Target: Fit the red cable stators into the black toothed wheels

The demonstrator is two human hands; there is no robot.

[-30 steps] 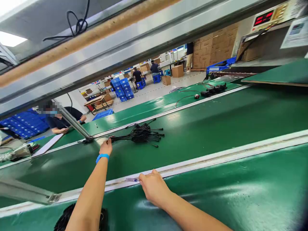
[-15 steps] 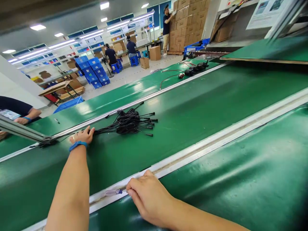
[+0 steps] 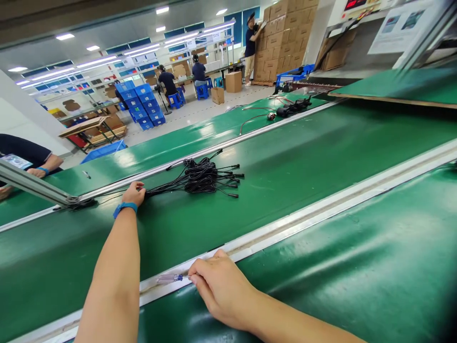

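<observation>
My left hand (image 3: 134, 193), with a blue band at the wrist, is closed on the left end of a bundle of black cables (image 3: 202, 176). The coiled middle of the bundle lies on the green belt (image 3: 285, 176), and several small plug ends fan out to the right. In my right hand (image 3: 219, 286) a small screwdriver (image 3: 170, 278) is pinched by its metal shaft. Its clear, purplish handle points left, over the pale metal rail (image 3: 271, 236) at the near side of the belt. The screwdriver's tip is hidden by my fingers.
A metal post (image 3: 34, 182) slants in at the left, with more black cable (image 3: 83, 204) at its foot. Dark adapters (image 3: 293, 107) lie beyond the far rail. A raised green board (image 3: 400, 88) overhangs the right. Another person's arm (image 3: 50, 163) rests at far left.
My left hand has closed around the cables, and the bundle has shifted slightly right in view. My right hand still holds the screwdriver in nearly the same place. The view has tilted slightly.
</observation>
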